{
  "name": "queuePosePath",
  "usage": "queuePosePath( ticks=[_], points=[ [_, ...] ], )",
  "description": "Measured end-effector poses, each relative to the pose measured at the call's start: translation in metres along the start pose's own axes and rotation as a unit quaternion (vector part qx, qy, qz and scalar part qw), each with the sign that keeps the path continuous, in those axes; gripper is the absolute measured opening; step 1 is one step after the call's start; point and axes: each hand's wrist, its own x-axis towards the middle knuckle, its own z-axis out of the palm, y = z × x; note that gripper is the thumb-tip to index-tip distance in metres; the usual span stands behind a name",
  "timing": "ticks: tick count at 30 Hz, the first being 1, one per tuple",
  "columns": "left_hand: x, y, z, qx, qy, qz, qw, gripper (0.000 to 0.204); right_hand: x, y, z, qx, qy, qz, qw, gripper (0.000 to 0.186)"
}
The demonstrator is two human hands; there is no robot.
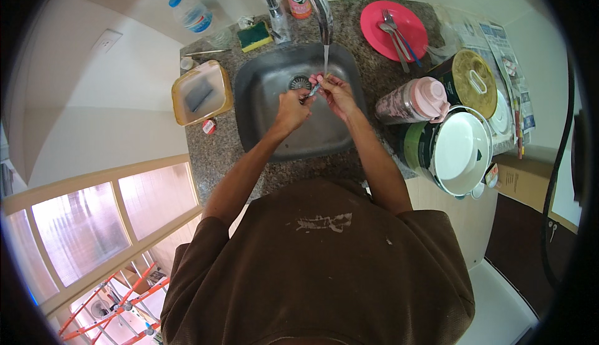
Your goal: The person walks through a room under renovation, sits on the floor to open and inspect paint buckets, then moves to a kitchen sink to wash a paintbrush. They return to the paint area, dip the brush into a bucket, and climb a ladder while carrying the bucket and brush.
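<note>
Over the steel sink [253, 123], my two hands meet close to the tap. My left hand [292, 111] is closed with its fingertips on a small, narrow, pale bluish piece [315, 88], whose kind I cannot make out. My right hand [340, 98] pinches the same piece from the other side, fingers bent. Water runs from the chrome tap [324, 17] in a thin stream down beside my right fingers. Just beyond my left hand, the round drain strainer [299, 83] is partly hidden.
Left of the sink stands a yellowish plastic tub [178, 98] with a grey block inside. A green-and-yellow sponge [254, 37] lies behind. On the right are a pink plate [372, 24] with cutlery, a pink bottle [399, 102], a large tin [462, 73] and a white-lined bucket [462, 151].
</note>
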Motion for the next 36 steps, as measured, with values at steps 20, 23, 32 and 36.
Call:
queuePosePath(
  ticks=[20,23,32,36],
  points=[
    [0.003,-0.015,0.002,-0.127,-0.044,-0.034,0.99,0.026,-0.002,-0.012,0.003,-0.055,-0.002,-0.007,0.998,0.027],
    [0.004,-0.018,0.002,-0.159,-0.062,-0.06,0.983,0.026,-0.003,-0.011,0.0,-0.046,-0.019,-0.022,0.998,0.026],
    [0.004,-0.017,-0.005,-0.092,-0.106,-0.063,0.988,0.024,0.0,-0.006,-0.008,-0.011,0.005,-0.041,0.999,0.019],
    [0.006,-0.019,-0.007,-0.082,-0.095,-0.053,0.991,0.024,0.001,-0.004,-0.002,-0.003,0.026,-0.053,0.998,0.015]
  ],
)
